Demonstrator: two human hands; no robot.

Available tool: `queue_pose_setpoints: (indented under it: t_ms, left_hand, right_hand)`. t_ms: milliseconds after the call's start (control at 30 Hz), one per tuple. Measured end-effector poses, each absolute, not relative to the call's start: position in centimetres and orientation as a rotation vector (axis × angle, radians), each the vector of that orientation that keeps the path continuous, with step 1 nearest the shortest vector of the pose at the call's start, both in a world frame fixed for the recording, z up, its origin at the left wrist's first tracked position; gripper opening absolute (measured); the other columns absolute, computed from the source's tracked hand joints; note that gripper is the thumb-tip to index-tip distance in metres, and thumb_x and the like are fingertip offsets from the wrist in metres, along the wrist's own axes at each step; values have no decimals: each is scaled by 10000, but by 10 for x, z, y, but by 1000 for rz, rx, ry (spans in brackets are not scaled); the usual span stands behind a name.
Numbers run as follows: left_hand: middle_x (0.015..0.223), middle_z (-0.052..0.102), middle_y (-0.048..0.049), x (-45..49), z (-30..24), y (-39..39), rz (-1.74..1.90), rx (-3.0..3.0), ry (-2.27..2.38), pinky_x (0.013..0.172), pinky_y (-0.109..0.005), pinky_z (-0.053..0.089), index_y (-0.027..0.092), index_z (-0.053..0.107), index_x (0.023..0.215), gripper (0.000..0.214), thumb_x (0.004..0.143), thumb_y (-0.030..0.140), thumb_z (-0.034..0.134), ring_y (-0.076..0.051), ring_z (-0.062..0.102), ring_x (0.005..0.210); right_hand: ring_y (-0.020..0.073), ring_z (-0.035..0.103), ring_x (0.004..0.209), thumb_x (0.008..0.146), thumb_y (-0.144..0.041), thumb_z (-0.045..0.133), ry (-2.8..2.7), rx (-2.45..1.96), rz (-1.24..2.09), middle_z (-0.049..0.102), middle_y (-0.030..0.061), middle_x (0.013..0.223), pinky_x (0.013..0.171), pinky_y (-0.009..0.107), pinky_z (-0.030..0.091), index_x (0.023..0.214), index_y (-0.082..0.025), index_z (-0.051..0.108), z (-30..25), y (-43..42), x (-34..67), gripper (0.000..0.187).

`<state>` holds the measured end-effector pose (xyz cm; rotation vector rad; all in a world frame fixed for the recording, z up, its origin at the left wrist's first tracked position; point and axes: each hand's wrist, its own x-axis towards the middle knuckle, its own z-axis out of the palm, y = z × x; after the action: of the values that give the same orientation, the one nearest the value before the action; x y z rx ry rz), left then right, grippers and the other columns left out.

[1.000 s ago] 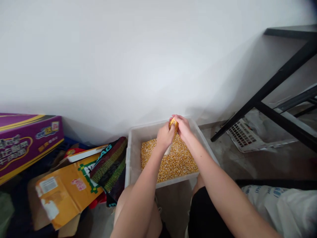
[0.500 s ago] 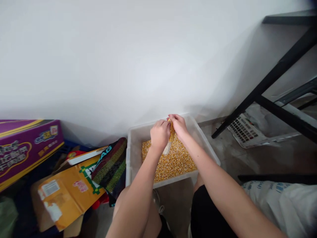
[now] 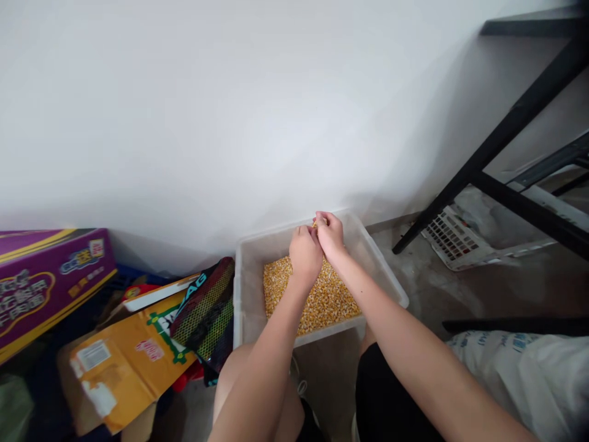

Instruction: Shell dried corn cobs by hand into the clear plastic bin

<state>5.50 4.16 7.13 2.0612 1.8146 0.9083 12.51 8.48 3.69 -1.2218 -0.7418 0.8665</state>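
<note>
My left hand (image 3: 305, 252) and my right hand (image 3: 331, 234) are closed together around a corn cob (image 3: 315, 224), over the back part of a translucent plastic bin (image 3: 251, 270). Only a small yellow bit of the cob shows at the fingertips; my hands cover the rest. Loose yellow corn kernels (image 3: 329, 298) spread across the bottom of the bin below my wrists.
Left of the bin lie a black mesh bag (image 3: 205, 313), a flattened yellow carton (image 3: 133, 359) and a purple box (image 3: 50, 282). A black metal frame (image 3: 497, 141) and a white basket (image 3: 455, 242) stand right. A white sack (image 3: 529, 374) is near my right arm.
My left hand has moved right, against my right hand. The cob, with its bare pale lower end, showed between my hands before and is now mostly covered.
</note>
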Motion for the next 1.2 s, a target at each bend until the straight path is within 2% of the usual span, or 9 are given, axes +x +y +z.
queue_pose_setpoints:
  t_ms: [233,400,533,700,833,933,1067,1133,1200]
  left_hand:
    - [876,608,-136,46,73,42,735,2229,1748,705,-314,400,133,573,870,276,903,252,327,-224,572,795]
    - [740,641,-49,40,68,52,932,1951,1635,636,-255,391,169,581,756,302,864,414,441,-165,594,687]
    - [716,636,-2,34,59,63,1042,1691,1494,580,-212,389,172,574,740,267,783,435,552,-129,599,648]
    - [741,637,-1,33,58,66,1113,1587,1398,550,-200,408,168,557,769,241,744,405,595,-115,594,621]
    - [862,656,-33,37,62,65,1128,1629,1316,668,-229,469,165,577,855,168,739,286,585,-126,618,723]
    - [951,650,-67,35,64,66,1050,1593,1317,686,-249,485,159,573,979,275,718,243,582,-147,626,777]
    - [989,645,-74,25,64,65,717,1639,1290,670,-280,488,187,458,1244,627,679,374,657,-186,628,800]
    - [1017,641,-65,22,64,61,586,1783,1262,717,-292,481,193,453,1250,713,617,387,716,-203,623,842]
    - [1010,643,-66,24,64,55,524,1948,1337,744,-303,470,185,497,1174,642,600,353,730,-227,617,876]
  right_hand:
    - [172,584,769,776,-413,527,-871,-1281,861,647,36,786,729,283,436,812,-175,622,31,87,130,260]
    - [183,600,786,769,-415,539,-873,-1253,909,659,50,811,733,298,453,866,-162,625,33,89,133,285]
    - [171,598,754,745,-394,575,-833,-1186,1004,655,47,801,682,279,460,872,-157,626,39,88,136,274]
    - [154,595,724,718,-348,608,-763,-1118,1103,655,38,780,664,266,458,857,-148,624,50,86,140,244]
    - [142,592,679,721,-314,618,-699,-1097,1115,650,29,740,643,257,453,832,-146,619,57,85,145,201]
    - [133,587,631,740,-272,603,-597,-1065,1163,640,22,702,603,247,452,819,-146,607,62,85,150,149]
    - [149,614,660,775,-208,551,-461,-955,1242,644,29,704,625,272,483,869,-151,584,68,85,159,115]
    - [157,627,691,798,-201,513,-418,-909,1272,651,35,720,658,288,496,898,-156,571,71,85,162,124]
    - [153,631,705,819,-207,470,-393,-923,1256,650,32,727,667,283,497,905,-162,559,71,85,162,131]
